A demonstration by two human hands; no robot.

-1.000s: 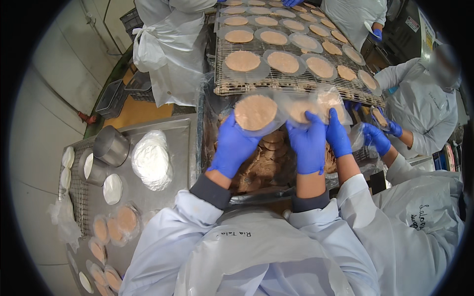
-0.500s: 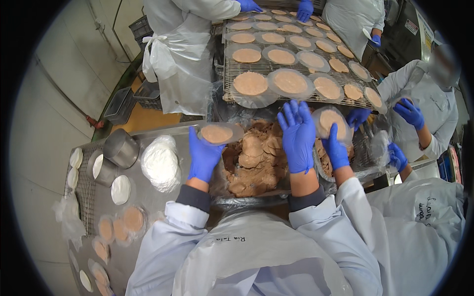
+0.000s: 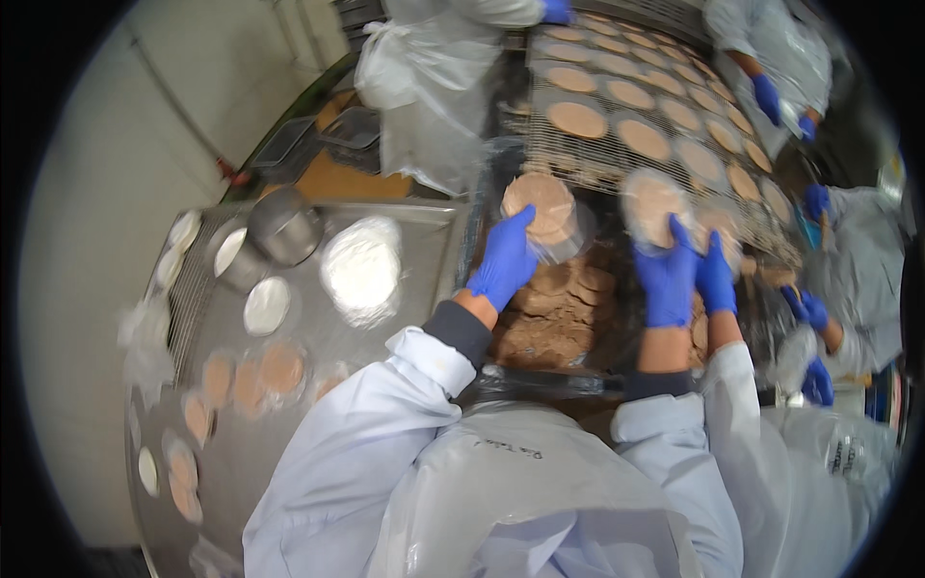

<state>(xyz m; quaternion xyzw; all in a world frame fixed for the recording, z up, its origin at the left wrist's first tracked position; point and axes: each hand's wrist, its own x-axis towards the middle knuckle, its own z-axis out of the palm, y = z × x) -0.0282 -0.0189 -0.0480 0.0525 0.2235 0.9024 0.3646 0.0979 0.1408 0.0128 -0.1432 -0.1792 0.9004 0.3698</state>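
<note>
My blue-gloved left hand (image 3: 505, 262) is closed on the edge of a round pinkish-brown patty (image 3: 540, 205) backed by a clear plastic sheet. It is held up above a tub of brown meat-like paste (image 3: 554, 313). To the right, my right hand (image 3: 666, 277), gloved the same way, grips another patty (image 3: 656, 204) on clear film, somewhat blurred, thumb across its lower edge. Both patties are just short of a wire rack (image 3: 602, 175) that bears rows of similar patties on clear discs.
A co-worker's gloved hand (image 3: 716, 276) with a patty is close beside my right hand. On the left, a steel table (image 3: 318, 433) carries a white plastic-wrapped mound (image 3: 361, 272), metal cups (image 3: 285, 227) and several patties. Other people stand around the rack.
My left hand has risen rightward in the picture with its patty, now more face-on. My right hand, open and bare of any patty before, now grips one. The whole view has shifted.
</note>
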